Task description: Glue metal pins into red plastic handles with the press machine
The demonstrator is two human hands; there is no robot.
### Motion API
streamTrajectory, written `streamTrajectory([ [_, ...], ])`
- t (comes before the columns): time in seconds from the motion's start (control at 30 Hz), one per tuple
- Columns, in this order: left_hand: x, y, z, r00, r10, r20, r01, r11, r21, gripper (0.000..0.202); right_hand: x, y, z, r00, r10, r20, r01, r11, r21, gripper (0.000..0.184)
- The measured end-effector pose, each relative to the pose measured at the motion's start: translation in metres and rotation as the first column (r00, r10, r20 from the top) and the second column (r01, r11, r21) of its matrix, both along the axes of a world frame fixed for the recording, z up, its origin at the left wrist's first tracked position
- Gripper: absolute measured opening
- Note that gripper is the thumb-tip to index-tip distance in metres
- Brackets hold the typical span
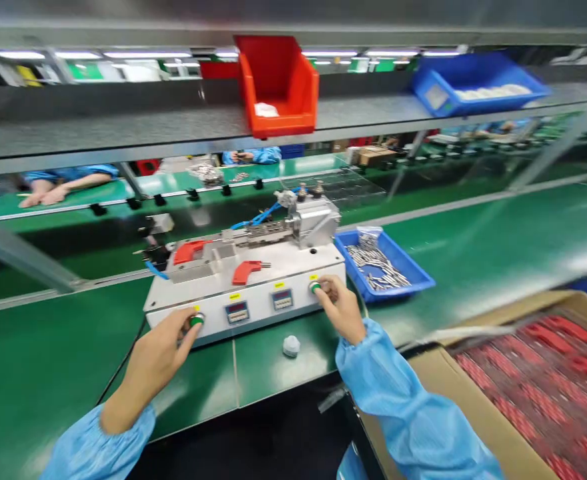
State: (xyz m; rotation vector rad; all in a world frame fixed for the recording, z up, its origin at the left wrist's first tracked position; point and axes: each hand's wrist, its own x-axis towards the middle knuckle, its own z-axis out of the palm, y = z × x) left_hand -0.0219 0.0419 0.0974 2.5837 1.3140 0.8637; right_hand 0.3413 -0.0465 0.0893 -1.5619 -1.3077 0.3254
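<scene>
A white press machine (253,280) stands on the green bench with two red plastic parts, one (190,251) in the left fixture and one (248,270) on its top plate. My left hand (160,357) presses its thumb on the left green button (196,320), fingers curled. My right hand (340,307) has its fingertips on the right green button (314,287), fingers bent. Two small digital displays (260,305) sit between the buttons. Both arms wear light blue sleeves.
A blue tray (413,267) of metal pins sits right of the machine. A cardboard box (478,407) of red parts lies at lower right. A small white cap (291,345) lies before the machine. A red bin (278,87) and a blue bin (473,80) stand on the shelf above. Other people's arms rest across the line.
</scene>
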Motion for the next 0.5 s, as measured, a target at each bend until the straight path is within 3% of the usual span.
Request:
streamTrajectory([
  [0.07, 0.001, 0.000, -0.005, 0.999, 0.038, -0.039, -0.039, 0.999, -0.031, 0.031, 0.002, 0.002, 0.001, 0.997, -0.035, -0.072, 0.033, 0.999, -0.024, 0.018],
  [0.13, 0.001, 0.003, 0.001, 0.993, 0.068, -0.100, -0.075, 0.994, -0.075, 0.029, 0.005, 0.004, 0.001, 0.993, -0.052, -0.106, 0.048, 0.998, -0.039, 0.017],
  [0.3, 0.014, 0.005, 0.039, 0.971, 0.003, -0.238, -0.049, 0.980, -0.190, 0.028, 0.009, 0.002, -0.008, 0.991, 0.036, -0.131, -0.038, 0.999, -0.016, 0.023],
  [0.43, 0.062, 0.015, 0.070, 0.982, -0.004, -0.191, 0.001, 1.000, -0.012, 0.032, -0.002, 0.004, -0.024, 0.994, -0.102, 0.048, 0.100, 0.994, 0.040, 0.022],
  [0.5, 0.086, 0.021, 0.082, 0.972, 0.015, -0.235, -0.004, 0.999, 0.049, 0.036, -0.012, -0.003, -0.026, 0.984, -0.125, 0.131, 0.126, 0.992, -0.004, 0.026],
])
